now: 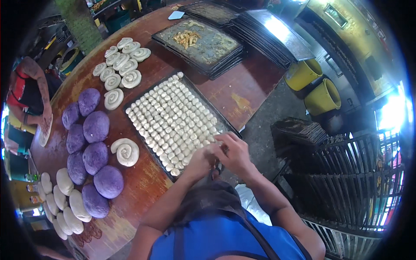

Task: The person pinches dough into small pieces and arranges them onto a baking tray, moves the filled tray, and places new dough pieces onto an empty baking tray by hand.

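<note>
Many dough balls (pixel 173 119) fill the tray (pixel 225 125); left hand (pixel 201 161) and right hand (pixel 236 151) curl together at its edge (whether gripping anything, I cannot tell).

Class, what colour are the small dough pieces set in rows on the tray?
The small dough pieces are pale cream; the head view shows them best.

At six o'clock we wear a bright blue, sleeveless top (pixel 208 238). A narrow dark strap (pixel 259 238) runs slantwise over it at five o'clock, and a darker band (pixel 178 242) shows near half past six. Closer to the centre, also at six, we wear dark, loosely wrinkled cloth (pixel 212 199). Our arms (pixel 281 206) are bare from shoulder to wrist.
</note>
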Tool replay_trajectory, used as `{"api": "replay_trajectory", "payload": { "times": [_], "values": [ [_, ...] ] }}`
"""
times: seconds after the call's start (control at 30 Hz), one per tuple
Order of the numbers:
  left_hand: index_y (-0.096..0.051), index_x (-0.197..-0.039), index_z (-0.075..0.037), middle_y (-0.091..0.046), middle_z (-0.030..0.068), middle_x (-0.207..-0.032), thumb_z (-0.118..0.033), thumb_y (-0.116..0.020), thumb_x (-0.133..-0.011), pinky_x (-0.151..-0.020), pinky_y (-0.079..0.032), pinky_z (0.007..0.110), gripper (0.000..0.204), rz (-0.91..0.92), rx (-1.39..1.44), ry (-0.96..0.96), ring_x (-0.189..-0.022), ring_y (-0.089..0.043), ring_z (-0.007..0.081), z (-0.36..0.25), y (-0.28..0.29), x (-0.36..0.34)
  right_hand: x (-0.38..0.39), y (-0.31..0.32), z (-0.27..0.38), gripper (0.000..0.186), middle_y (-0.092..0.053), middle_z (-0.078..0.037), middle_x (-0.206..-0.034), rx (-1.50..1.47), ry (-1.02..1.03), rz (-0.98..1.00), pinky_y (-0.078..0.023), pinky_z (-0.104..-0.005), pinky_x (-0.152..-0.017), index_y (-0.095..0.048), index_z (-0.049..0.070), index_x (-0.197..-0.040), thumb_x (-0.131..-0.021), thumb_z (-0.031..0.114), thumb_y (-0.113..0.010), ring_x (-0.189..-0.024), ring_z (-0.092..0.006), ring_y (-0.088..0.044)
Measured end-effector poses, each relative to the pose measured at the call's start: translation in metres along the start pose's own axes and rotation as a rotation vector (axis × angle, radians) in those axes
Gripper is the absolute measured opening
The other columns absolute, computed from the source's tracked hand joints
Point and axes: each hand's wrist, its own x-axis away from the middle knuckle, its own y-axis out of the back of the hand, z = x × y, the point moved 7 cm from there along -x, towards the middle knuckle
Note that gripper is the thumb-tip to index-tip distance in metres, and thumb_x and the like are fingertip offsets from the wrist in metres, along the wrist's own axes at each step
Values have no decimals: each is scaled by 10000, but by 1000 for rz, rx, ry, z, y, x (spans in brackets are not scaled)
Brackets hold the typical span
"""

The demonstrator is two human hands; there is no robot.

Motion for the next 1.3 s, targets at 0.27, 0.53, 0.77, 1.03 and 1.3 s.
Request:
{"api": "replay_trajectory", "payload": {
  "times": [0.27, 0.53, 0.77, 1.03, 1.3],
  "values": [
    [-617, -959, -22, -519, -2, -670, -156, -521, -941, -531, -407, 231, 166, -187, 292, -118, -577, -493, 72, -39, 66, -7, -40, -13, -97, 220, -612, -111, -676, -337, -282, 359, -453, -302, -595, -634, 8, -802, -813, 214, -710, -632, -134, -552],
    [-576, -982, -13, -508, -10, -662, -161, -503, -951, -476, -388, 214, 167, -176, 172, 39, -560, -476, 54, -9, 44, 12, -69, -42, -156, 177, -638, -176, -930, -1, -101, 253, -506, -422, -690, -619, 30, -970, -810, 96, -656, -806, -365, -634],
    [-487, -1218, -29, -580, 53, -900, -202, -485, -963, -668, -460, 275, 307, -482, -559, -497, -752, -546, 128, -26, 44, 17, -30, -2, -9, 285, -622, -163, -963, -122, -140, 331, -503, -433, -759, -609, 53, -1028, -788, 158, -722, -868, -367, -623],
    [-508, -1219, -18, -610, 73, -960, -272, -496, -991, -772, -468, 293, 341, -87, -192, -7, -864, -575, 149, 36, 26, 6, 13, -16, 21, 305, -634, -195, -978, -72, -15, 52, -517, -383, -733, -627, 18, -1118, -814, -2, -619, -832, -337, -646],
    [-597, -901, -39, -576, 24, -690, -123, -539, -870, -517, -415, 308, 107, -11, -503, -221, -616, -554, 149, 5, 2, 0, -17, -15, 2, 174, -640, -135, -768, 171, 38, 108, -485, -342, -606, -598, 18, -811, -834, 181, -656, -688, -237, -637]
  ]
}}
